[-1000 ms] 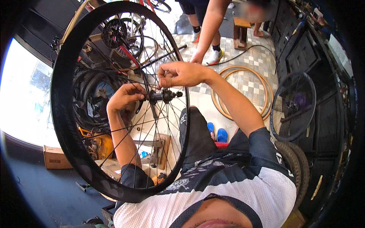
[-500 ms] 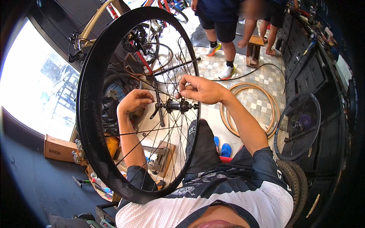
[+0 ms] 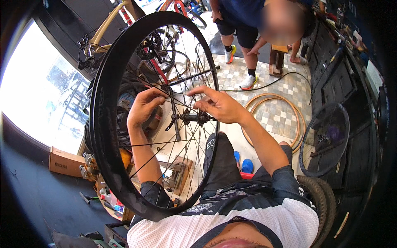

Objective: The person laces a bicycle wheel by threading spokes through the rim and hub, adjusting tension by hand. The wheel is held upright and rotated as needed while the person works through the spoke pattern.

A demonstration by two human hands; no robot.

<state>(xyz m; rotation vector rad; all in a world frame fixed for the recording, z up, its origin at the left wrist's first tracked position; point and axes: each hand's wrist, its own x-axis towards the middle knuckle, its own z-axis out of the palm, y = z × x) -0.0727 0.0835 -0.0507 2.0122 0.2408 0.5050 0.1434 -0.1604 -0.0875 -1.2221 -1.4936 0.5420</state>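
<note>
A black deep-rimmed bicycle wheel stands upright in front of me, its lower rim against my shirt. Thin dark spokes run to a black hub with a quick-release lever on its left end. My left hand is left of the hub, thumb and fingers closed at a spoke. Above the hub, on the right side of the wheel, is my right hand; its index finger stretches out, apart from the thumb, among the spokes.
Two tan hoops lie on the tiled floor, near a thin black wheel against dark drawers. Ahead, a person bends beside a small wooden stool. A cardboard box and bicycle frame are at left.
My right hand has lowered slightly, and its index finger and thumb have parted. My left hand has moved up a little. The person ahead has bent lower.
</note>
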